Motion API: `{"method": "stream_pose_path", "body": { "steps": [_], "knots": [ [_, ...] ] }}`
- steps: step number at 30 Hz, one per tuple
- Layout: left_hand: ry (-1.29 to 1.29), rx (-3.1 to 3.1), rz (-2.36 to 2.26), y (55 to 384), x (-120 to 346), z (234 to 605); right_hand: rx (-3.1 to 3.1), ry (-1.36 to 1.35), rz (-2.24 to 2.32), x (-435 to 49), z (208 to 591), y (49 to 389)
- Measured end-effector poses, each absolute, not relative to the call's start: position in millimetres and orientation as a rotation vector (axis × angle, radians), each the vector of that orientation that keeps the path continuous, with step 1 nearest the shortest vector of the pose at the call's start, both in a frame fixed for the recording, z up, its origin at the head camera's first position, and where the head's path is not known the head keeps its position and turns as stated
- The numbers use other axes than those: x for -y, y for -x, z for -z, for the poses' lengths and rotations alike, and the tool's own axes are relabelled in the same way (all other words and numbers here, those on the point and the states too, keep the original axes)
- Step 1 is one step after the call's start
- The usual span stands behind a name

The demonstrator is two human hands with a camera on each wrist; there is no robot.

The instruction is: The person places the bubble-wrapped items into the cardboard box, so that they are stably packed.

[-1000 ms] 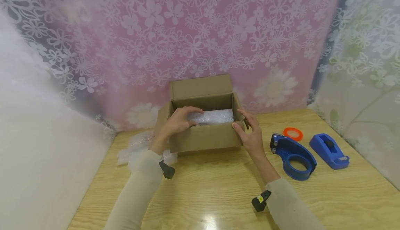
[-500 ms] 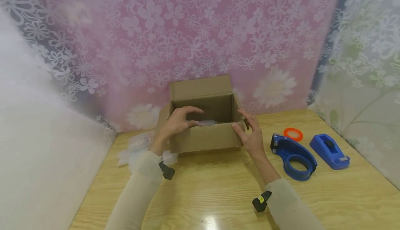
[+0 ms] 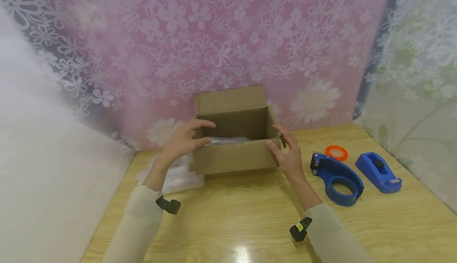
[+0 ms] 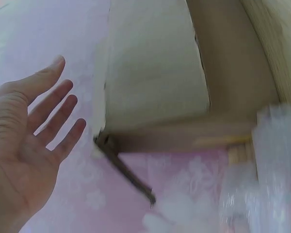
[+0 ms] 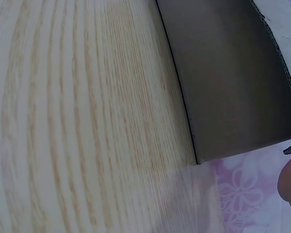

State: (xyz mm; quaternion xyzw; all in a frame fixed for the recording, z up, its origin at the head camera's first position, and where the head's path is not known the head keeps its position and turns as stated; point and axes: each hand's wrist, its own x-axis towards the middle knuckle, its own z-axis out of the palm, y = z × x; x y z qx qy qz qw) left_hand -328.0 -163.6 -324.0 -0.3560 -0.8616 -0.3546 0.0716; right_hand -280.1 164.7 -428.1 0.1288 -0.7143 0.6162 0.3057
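Note:
An uncapped cardboard box [image 3: 235, 158] stands in the middle of the table with its flaps folded out. Inside it lies a bubble-wrapped item [image 3: 228, 140], mostly hidden by the front wall. My left hand [image 3: 183, 140] hovers at the box's left edge, holding nothing; in the left wrist view its fingers [image 4: 53, 114] are spread and apart from the cardboard. My right hand [image 3: 290, 156] grips the box's front right corner, thumb on the front and fingers along the right side. Only a bit of that hand's thumb shows in the right wrist view.
Sheets of bubble wrap [image 3: 175, 175] lie left of the box. To the right are a blue tape gun [image 3: 335, 179], an orange tape roll [image 3: 336, 153] and a blue desktop tape dispenser [image 3: 378, 172]. A floral curtain [image 3: 232, 37] hangs behind.
The bubble-wrapped item has dropped from the box's rim down into it. My left hand has let go and moved left, out of the box. My right hand stays at the corner.

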Motion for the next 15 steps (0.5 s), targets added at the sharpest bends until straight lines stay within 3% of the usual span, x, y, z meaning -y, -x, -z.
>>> {"method": "stream_pose_path", "body": {
  "steps": [15],
  "knots": [
    [0.888,2.702,1.134,300,239,333,1.885,-0.357,-1.586,-163,428,282]
  ]
}}
